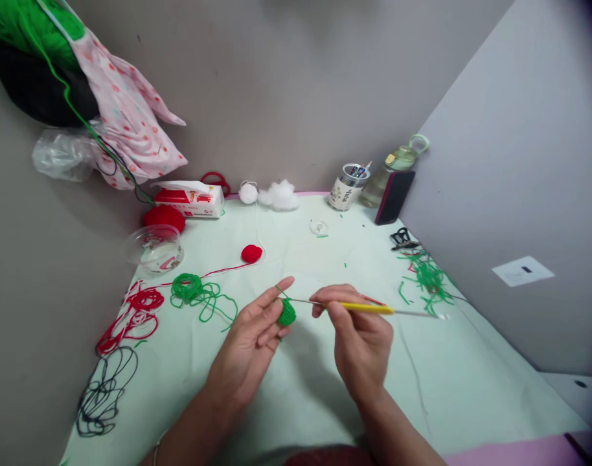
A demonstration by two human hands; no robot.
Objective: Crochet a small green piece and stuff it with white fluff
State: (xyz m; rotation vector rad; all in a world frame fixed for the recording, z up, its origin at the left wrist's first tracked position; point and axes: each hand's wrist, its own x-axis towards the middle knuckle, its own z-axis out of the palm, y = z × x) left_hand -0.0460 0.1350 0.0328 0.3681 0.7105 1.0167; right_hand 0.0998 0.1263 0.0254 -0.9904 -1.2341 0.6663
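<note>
A small green crochet piece (287, 313) is pinched in my left hand (250, 333), with a strand of green yarn running over the raised forefinger. My right hand (361, 336) grips a crochet hook (366, 307) by its yellow handle, pencil-like. The hook's thin metal tip points left and meets the top edge of the green piece; whether it passes through a stitch is too small to tell. Its other metal end sticks out to the right. Left of my left hand lies a loose ball of green yarn (186, 288) with loops trailing toward it.
A red crocheted ball (251, 254), red yarn (145, 299) and dark yarn (104, 395) lie on the left. Behind stand a tissue pack (199, 200), white stuffing (279, 195), a pen tin (347, 189), a phone (396, 197) and a bottle (388, 171). Green scraps (429, 277) lie right.
</note>
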